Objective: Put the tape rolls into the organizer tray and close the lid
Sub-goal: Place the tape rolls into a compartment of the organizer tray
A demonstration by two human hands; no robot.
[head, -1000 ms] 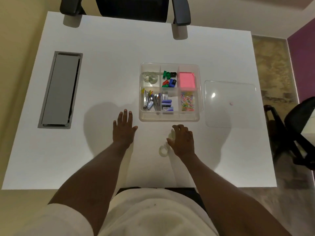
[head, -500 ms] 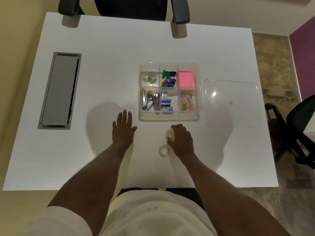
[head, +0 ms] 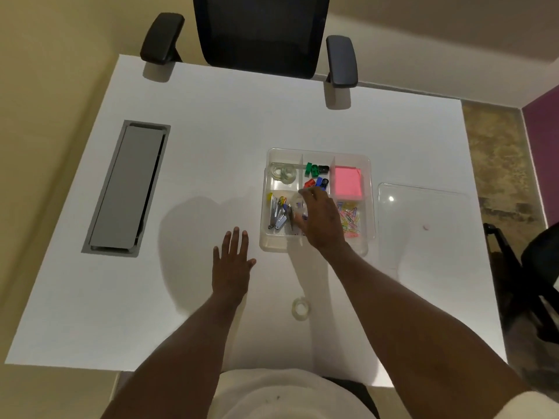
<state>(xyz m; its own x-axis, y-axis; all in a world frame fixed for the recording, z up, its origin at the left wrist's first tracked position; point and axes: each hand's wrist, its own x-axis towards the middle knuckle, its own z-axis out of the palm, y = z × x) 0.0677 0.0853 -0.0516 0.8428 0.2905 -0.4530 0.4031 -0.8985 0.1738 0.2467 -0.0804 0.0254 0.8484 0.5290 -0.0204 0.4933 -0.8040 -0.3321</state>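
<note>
The clear organizer tray [head: 273, 247] sits mid-table with its lid off. Two clear tape rolls [head: 283, 172] lie in its far left compartment. My right hand [head: 320, 220] hovers over the tray's near middle compartment, its fingers pinching a clear tape roll [head: 299, 206] that is blurred and partly hidden. Another clear tape roll [head: 301, 308] lies on the table near me, between my forearms. My left hand [head: 231, 263] rests flat on the table left of the tray, fingers spread. The clear lid [head: 423, 225] lies flat to the tray's right.
Other tray compartments hold coloured sharpeners [head: 316, 176], pink sticky notes [head: 347, 180], coloured paper clips [head: 351, 220] and metal clippers [head: 277, 214]. A grey cable hatch [head: 128, 189] is set into the table at left. An office chair [head: 260, 34] stands at the far edge.
My right hand has lifted one tape roll off the table and carried it forward over the tray. The other roll stays on the table. My left hand has not moved.
</note>
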